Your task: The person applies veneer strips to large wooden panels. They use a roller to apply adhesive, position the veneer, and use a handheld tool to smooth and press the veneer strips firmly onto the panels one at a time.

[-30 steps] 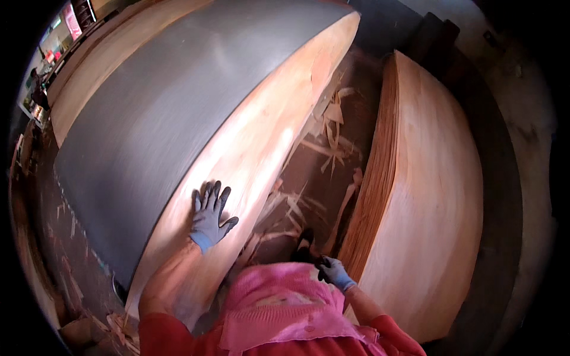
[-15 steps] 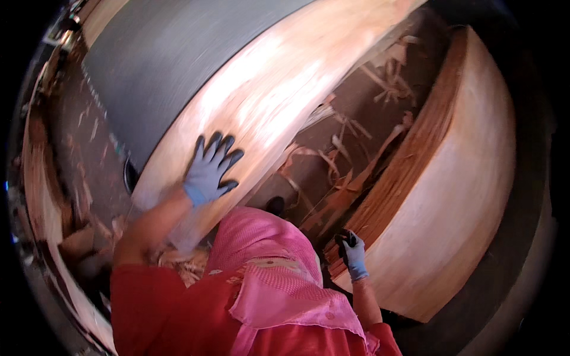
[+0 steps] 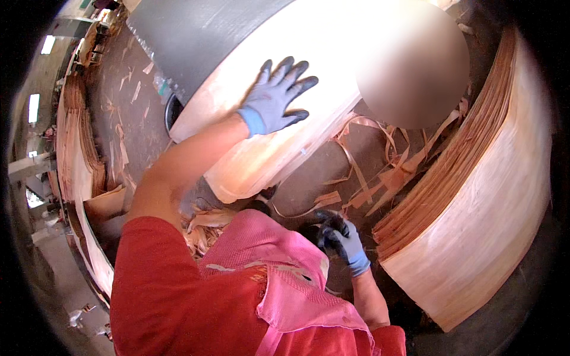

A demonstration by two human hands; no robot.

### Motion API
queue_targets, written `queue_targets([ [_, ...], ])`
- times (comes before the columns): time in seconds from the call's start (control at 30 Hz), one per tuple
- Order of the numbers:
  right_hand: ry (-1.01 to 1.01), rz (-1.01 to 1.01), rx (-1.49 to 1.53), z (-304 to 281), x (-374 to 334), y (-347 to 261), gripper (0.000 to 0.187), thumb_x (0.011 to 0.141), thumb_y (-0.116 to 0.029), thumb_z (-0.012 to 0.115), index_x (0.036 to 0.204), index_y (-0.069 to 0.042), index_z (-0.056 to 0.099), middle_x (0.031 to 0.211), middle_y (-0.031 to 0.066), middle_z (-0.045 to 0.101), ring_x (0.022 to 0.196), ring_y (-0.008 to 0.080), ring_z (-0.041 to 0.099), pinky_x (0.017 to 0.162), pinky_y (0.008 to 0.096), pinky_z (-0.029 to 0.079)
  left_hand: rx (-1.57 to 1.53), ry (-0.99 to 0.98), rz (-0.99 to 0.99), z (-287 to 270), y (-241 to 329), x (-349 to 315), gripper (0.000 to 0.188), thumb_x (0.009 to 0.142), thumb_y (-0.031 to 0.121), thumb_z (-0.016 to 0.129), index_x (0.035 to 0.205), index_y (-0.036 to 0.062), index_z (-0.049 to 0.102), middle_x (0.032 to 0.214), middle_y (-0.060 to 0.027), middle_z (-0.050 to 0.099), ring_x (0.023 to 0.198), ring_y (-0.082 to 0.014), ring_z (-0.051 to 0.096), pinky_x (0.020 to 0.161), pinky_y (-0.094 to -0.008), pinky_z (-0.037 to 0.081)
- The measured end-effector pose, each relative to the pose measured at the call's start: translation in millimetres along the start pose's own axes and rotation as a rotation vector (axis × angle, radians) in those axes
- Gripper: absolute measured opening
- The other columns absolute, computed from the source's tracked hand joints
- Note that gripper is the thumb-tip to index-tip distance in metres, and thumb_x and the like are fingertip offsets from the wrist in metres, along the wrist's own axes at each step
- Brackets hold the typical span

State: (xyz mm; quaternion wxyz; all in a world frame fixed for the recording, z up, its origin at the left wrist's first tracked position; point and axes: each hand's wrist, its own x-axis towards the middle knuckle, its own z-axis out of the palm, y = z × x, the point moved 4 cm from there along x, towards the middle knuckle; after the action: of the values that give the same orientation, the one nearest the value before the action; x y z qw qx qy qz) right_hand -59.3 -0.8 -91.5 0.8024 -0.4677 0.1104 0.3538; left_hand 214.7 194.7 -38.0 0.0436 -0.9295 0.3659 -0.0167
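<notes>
Pale wood veneer sheets (image 3: 243, 172) lie in a pile that slants away to the upper right. On top of them my left hand (image 3: 276, 98), in a grey glove with black fingertips, rests flat with its fingers spread. My right hand (image 3: 343, 237), gloved the same way, is in front of me at the right of my pink apron (image 3: 279, 249). Its fingers are curled in, and whether anything is between them is hidden. Just right of it stands a thick stack of veneer (image 3: 475, 225), apart from the hand.
A dark grey panel (image 3: 196, 44) borders the pale pile on its far left. Veneer scraps (image 3: 392, 178) litter the floor, and more shavings (image 3: 208, 228) lie by my left side. Another veneer stack (image 3: 77, 148) is at far left. A round blurred patch covers the upper right.
My left hand has slid up and to the right across the veneer. My right hand has left the edge of the right stack. The view has shifted.
</notes>
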Motion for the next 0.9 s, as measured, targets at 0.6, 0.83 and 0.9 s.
queue_targets([
  [0.6, 0.225, -0.533, -0.017, 329.7, 199.3, 66.8, 0.078, 0.099, -0.024, 0.052, 0.155, -0.019, -0.002, 0.150, 0.0184, 0.028, 0.107, 0.0225, 0.057, 0.083, 0.0319, 0.051, -1.222, 0.396, -0.729, -14.7, -261.3, -347.2, 0.048, 0.093, 0.000, 0.052, 0.140, -0.0012, 0.041, 0.138, -0.0136, 0.051, 0.125, -0.0217, 0.050, 0.108, -0.0334, 0.038],
  [0.83, 0.365, -0.500, 0.115, 362.1, 256.2, 60.3, 0.077, 0.101, -0.022, 0.050, 0.154, -0.013, -0.004, 0.148, 0.0151, 0.030, 0.103, 0.0204, 0.053, 0.081, 0.0319, 0.051, -1.029, -0.047, -0.463, 10.2, -196.1, -403.0, 0.046, 0.086, 0.012, 0.064, 0.128, -0.0020, 0.051, 0.112, -0.0239, 0.064, 0.101, -0.0346, 0.065, 0.087, -0.0403, 0.051],
  [0.9, 0.427, -0.555, -0.028, 343.2, 256.9, 59.7, 0.075, 0.101, -0.021, 0.049, 0.154, -0.011, -0.003, 0.149, 0.0155, 0.026, 0.109, 0.0231, 0.051, 0.089, 0.0330, 0.048, -1.047, -0.145, -0.487, -0.5, -185.5, -369.8, 0.038, 0.084, 0.015, 0.066, 0.116, -0.0039, 0.058, 0.100, -0.0245, 0.067, 0.093, -0.0368, 0.066, 0.080, -0.0434, 0.052],
])
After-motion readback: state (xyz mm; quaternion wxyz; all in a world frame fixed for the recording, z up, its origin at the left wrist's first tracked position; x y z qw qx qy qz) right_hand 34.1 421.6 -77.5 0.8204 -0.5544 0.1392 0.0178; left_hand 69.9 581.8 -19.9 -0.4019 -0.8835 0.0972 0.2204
